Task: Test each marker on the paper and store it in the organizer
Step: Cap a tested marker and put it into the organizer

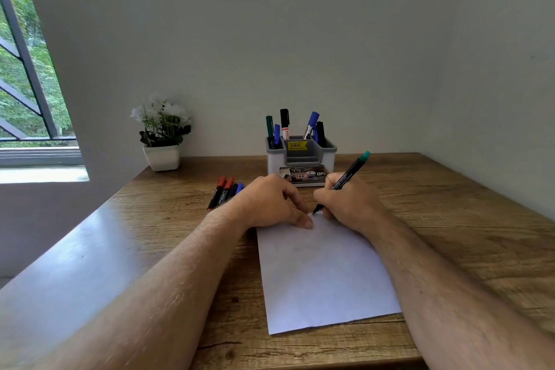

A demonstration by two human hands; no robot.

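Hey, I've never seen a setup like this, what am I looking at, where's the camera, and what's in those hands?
There is no machine here: a person wears a wide-angle camera on the head, looking forward and down at their own bare arms. The right hand grips a green-capped marker, its tip on the top edge of a white paper. The left hand rests on the paper's corner, thumb pressing it. They work at a wooden table. Behind stands a grey organizer already holding several markers. More markers lie on the table left of the left hand, and a potted plant sits at the back.
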